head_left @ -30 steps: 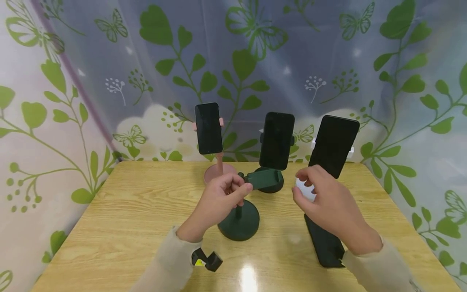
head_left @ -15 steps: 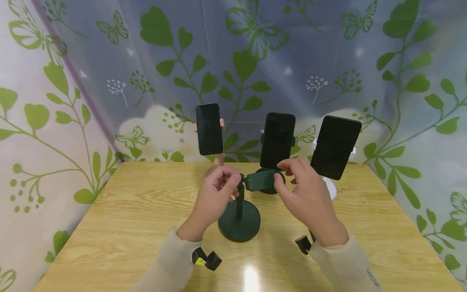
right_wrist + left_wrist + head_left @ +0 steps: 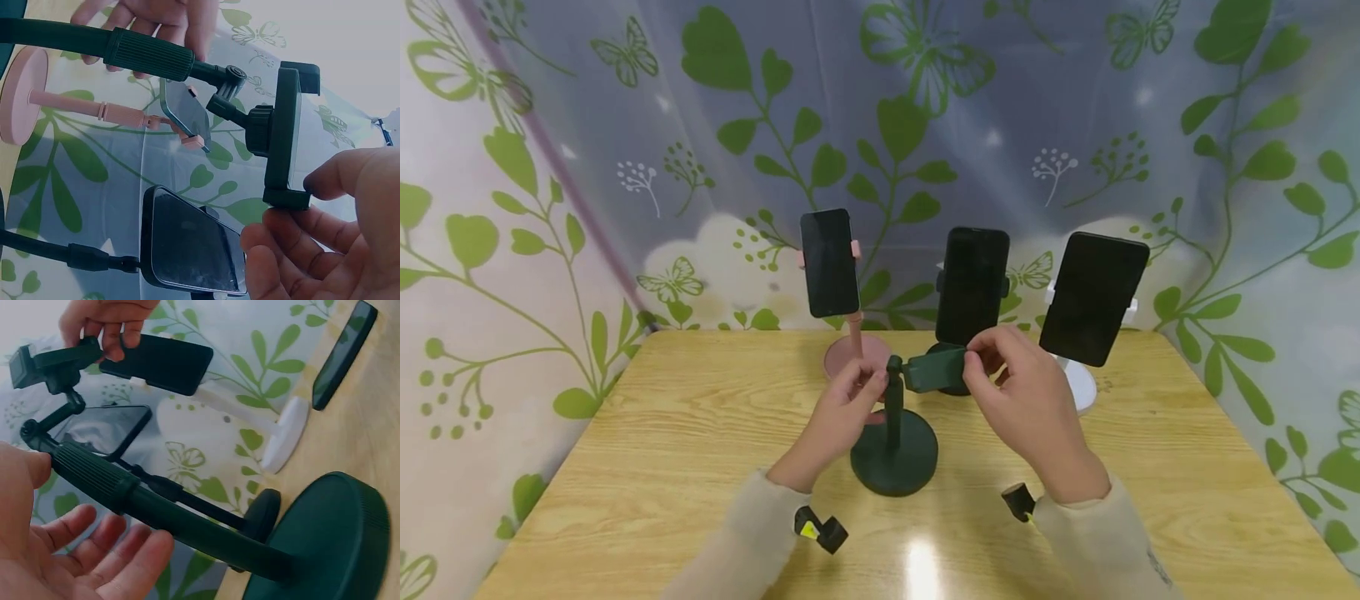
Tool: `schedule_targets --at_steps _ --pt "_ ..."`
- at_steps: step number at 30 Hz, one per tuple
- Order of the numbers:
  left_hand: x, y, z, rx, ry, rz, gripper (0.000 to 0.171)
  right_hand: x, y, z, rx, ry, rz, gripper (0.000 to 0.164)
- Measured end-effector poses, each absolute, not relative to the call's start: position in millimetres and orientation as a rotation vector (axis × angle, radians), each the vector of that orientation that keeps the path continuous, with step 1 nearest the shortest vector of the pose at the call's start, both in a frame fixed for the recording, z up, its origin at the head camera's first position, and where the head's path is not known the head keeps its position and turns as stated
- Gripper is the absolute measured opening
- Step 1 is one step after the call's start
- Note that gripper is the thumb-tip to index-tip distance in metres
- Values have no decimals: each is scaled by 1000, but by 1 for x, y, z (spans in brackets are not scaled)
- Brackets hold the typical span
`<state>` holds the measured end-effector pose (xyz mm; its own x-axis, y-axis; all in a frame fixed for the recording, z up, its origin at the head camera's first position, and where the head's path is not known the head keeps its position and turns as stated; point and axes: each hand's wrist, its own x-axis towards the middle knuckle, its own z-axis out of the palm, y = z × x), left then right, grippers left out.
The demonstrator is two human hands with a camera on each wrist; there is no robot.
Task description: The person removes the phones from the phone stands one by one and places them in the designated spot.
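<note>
A dark green phone stand (image 3: 893,454) stands upright on its round base, its phone clamp (image 3: 934,371) turned to the right. My right hand (image 3: 1026,392) pinches the clamp's outer end between thumb and fingers, as the right wrist view shows. Beside the ribbed upper stem is my left hand (image 3: 842,408), its fingers spread and loosely bent. In the left wrist view the left thumb (image 3: 36,467) touches the stem just below the joint, while the other fingers lie alongside without wrapping round it. The clamp holds no phone.
Behind are a pink stand (image 3: 850,350) with a phone (image 3: 830,262), a black stand (image 3: 90,256) with a phone (image 3: 972,283), and a white stand (image 3: 1081,387) with a phone (image 3: 1093,298). A dark phone (image 3: 345,355) lies on the wooden table (image 3: 700,417) at the right.
My right hand has moved left from in front of the white stand and now pinches the green clamp's end. My left hand has shifted slightly down and left, uncovering the joint.
</note>
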<state>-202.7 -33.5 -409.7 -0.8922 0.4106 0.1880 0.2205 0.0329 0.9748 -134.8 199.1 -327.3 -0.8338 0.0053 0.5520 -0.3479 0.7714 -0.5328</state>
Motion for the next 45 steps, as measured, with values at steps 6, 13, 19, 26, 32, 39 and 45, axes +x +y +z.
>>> schedule_targets --at_steps 6,13,19,26,32,39,45 --pt "-199 -34 -417 781 2258 1909 24 -133 200 -328 254 -2436 878 3" --pt "-195 -32 -418 777 2406 1817 22 -131 199 -329 259 -2433 881 3" --pt "-192 -32 -416 796 2513 1778 18 -131 196 -329 264 -2443 894 3" --pt "-188 -38 -414 832 2600 1801 13 -130 194 -329 284 -2465 959 7" --pt "-187 -45 -406 844 2624 1880 18 -128 193 -328 299 -2436 1001 9" --pt "-189 -64 -390 897 2713 1932 23 -127 196 -327 299 -2427 997 11" --pt "-194 -89 -376 807 2832 1935 21 -128 195 -328 313 -2427 985 9"
